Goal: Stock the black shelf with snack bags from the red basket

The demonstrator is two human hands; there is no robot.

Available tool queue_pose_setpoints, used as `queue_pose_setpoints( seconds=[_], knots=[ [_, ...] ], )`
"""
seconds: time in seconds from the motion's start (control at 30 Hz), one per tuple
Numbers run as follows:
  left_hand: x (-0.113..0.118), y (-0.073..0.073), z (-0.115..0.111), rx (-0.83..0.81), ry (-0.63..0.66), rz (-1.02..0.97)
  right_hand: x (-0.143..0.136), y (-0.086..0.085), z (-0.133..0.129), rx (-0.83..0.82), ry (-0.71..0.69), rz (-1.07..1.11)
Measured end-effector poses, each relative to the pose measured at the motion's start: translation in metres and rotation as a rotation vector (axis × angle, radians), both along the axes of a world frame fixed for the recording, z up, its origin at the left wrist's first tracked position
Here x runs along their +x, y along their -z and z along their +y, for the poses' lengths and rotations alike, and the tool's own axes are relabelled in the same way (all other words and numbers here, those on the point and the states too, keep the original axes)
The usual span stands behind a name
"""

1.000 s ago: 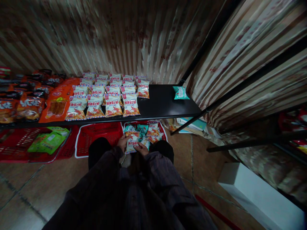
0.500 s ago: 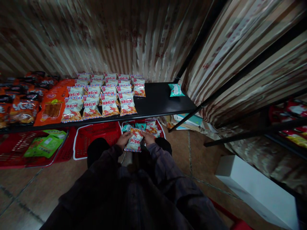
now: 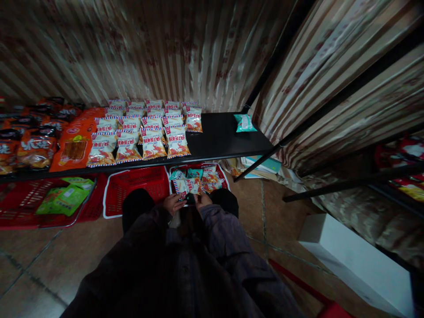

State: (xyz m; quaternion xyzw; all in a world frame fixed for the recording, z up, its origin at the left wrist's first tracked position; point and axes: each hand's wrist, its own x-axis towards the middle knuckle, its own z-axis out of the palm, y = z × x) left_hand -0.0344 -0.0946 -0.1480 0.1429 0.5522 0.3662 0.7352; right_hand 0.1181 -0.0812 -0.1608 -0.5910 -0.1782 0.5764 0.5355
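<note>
Low in front of my knees, my left hand [image 3: 174, 203] has its curled fingers at the near left edge of a white and orange snack bag [image 3: 187, 186]. My right hand [image 3: 202, 201] grips at its near right edge. The bag is tilted, with striped trim showing at its left, just over a red basket [image 3: 226, 179]. The fingertips are dim, and a dark gap lies between them. Inside that basket are a teal snack bag [image 3: 194, 172] and another white and orange snack bag [image 3: 210, 177].
Rows of matching snack bags [image 3: 128, 146] stand on the black shelf [image 3: 215, 137], beside orange packets [image 3: 73, 143]. A lone teal bag [image 3: 245, 123] sits towards its right end. Further red baskets [image 3: 134, 183] are under the shelf. Black poles [image 3: 255, 167] and a white box [image 3: 356, 260] are at right.
The snack bag has moved away from me, towards the basket, and turned and tilted. Both hands have drawn slightly closer to my body, from its sides to its near edge.
</note>
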Motion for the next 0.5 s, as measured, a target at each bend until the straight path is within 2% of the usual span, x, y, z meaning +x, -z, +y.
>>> queue_pose_setpoints(
  seconds=[0.13, 0.27, 0.5],
  knots=[
    [0.004, 0.000, 0.001, 0.010, -0.044, 0.061, -0.010, -0.001, -0.005, -0.162, 0.176, 0.107],
    [-0.003, 0.001, 0.012, 0.027, -0.050, 0.151, -0.009, -0.005, -0.010, -0.270, 0.304, 0.180],
    [-0.023, -0.008, 0.032, 0.165, 0.001, 0.171, -0.002, -0.019, -0.020, -0.253, 0.371, 0.220]
  ],
)
